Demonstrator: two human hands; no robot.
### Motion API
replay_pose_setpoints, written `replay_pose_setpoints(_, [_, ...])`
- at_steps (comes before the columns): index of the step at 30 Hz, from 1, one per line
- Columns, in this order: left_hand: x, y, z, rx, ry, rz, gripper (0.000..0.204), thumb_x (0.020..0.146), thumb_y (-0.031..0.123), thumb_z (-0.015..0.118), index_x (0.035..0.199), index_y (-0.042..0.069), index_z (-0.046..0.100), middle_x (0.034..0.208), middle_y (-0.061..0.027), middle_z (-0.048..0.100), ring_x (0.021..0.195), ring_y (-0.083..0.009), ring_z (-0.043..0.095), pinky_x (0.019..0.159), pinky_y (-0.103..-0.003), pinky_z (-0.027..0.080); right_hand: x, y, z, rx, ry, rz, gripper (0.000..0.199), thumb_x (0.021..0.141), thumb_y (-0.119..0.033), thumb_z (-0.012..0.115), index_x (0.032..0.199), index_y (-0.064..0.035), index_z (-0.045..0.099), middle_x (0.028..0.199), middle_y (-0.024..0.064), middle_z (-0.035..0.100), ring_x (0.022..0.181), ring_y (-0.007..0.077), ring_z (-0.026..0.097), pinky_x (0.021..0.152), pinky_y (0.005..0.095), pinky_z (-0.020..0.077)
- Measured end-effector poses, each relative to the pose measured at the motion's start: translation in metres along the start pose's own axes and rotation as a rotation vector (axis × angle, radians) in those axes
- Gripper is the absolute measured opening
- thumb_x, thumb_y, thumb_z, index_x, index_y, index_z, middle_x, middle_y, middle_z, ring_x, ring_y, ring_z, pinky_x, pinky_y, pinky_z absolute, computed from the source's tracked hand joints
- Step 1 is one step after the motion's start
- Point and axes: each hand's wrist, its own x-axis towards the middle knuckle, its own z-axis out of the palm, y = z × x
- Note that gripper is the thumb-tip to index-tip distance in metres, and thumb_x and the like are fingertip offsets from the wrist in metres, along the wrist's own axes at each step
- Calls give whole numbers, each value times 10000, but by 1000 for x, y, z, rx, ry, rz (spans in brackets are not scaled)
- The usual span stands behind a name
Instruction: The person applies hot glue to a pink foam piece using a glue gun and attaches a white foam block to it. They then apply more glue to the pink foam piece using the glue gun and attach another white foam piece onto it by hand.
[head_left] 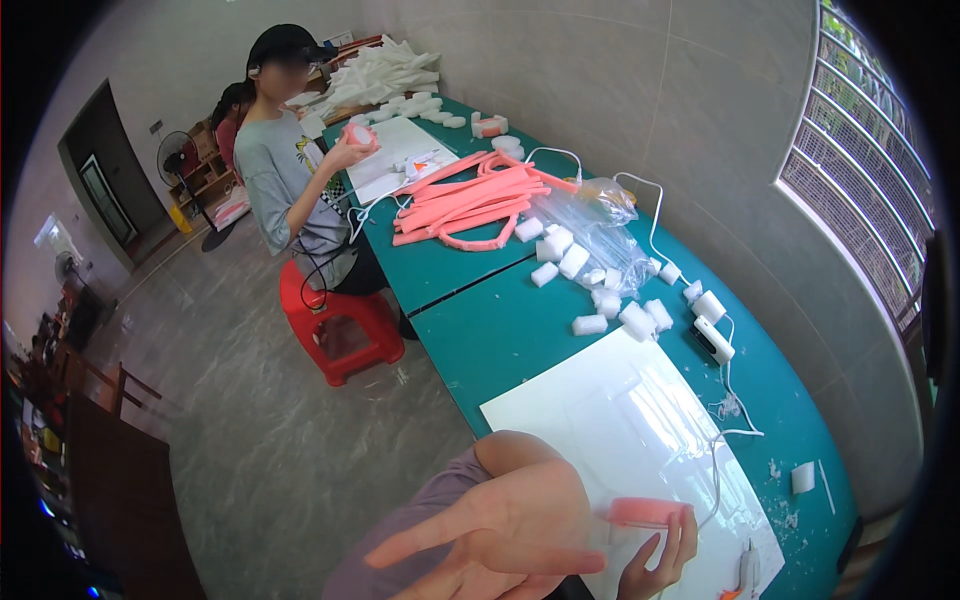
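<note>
My left hand [500, 535] is raised close to the camera, with its fingers stretched out and apart and nothing in them. To its right, my right hand [662, 562] grips a short curved pink foam piece [645, 512] by its right end, over the near part of a glossy white board [590, 400]. Part of that hand is cut off by the lower edge. Beside it on the board lies a light-coloured tool, apparently a glue gun [747, 570], with an orange part at its lower end.
White foam blocks [573, 262] and clear plastic bags [600, 235] lie on the green table [460, 330]. Pink foam strips [475, 203] are piled farther off. A white power strip [712, 342] and cable run along the wall side. A person [300, 170] sits on a red stool [340, 330], holding a pink-and-white round piece.
</note>
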Motion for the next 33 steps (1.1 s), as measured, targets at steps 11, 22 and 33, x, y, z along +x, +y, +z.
replay_pose_setpoints(11, [0, 2, -6, -1768, 38, -897, 422, 917, 139, 286, 1338, 169, 284, 1302, 17, 287, 1074, -63, 348, 950, -333, 133, 2, -3, -2, -29, 0, 4, 334, 754, 45, 516, 1080, 7, 575, 1082, 180, 575, 1024, 319, 538, 904, 379, 392])
replay_pose_setpoints(22, [15, 20, -5, -1558, 121, -1113, 434, 914, 104, 282, 1343, 137, 223, 1417, 28, 262, 1206, -104, 400, 1086, -321, 33, 4, -4, -3, -6, -5, -5, 351, 746, 62, 516, 1088, 4, 572, 1088, 181, 573, 1025, 318, 538, 906, 377, 394])
replay_pose_setpoints(33, [-1, 80, -37, -1487, -29, -954, 471, 905, 134, 434, 1343, 255, 308, 788, -67, 560, 455, -158, 343, 463, -458, 296, 3, -5, -3, -13, -16, 1, 344, 768, 51, 499, 1104, 10, 560, 1102, 195, 563, 1037, 320, 531, 923, 379, 400])
